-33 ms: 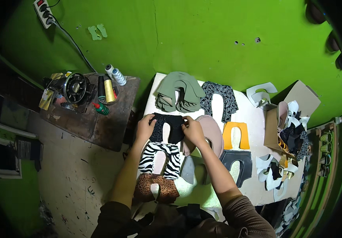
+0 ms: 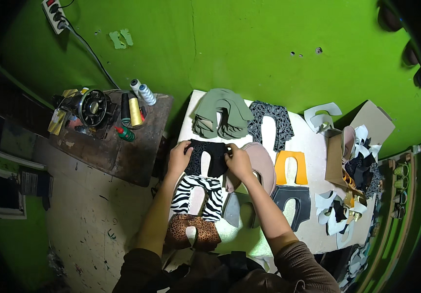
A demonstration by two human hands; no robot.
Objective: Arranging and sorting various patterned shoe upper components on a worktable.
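Note:
On the white table lies a black patterned U-shaped cut piece (image 2: 196, 155), its opening facing me. My left hand (image 2: 180, 158) grips its left upper edge, fingers bent over it. At the opposite edge, the fingers of my right hand (image 2: 238, 162) pinch the upper right corner. Just below it are zebra-striped U-shaped pieces (image 2: 183, 188) and, nearer me, leopard-print ones (image 2: 176, 232). A stack of olive-green U-shaped pieces (image 2: 225, 100) sits beyond. Dusty-pink curved pieces (image 2: 264, 168) lie partly under my right forearm.
Grey-black patterned pieces (image 2: 282, 124), orange ones (image 2: 280, 168) and dark ones (image 2: 304, 202) lie to the right. A cardboard box (image 2: 335, 158) holds scraps, with more scraps (image 2: 335, 222) beside it. Leftward stands a sewing machine (image 2: 93, 107) on a dark wooden table (image 2: 122, 156), with thread cones (image 2: 134, 111).

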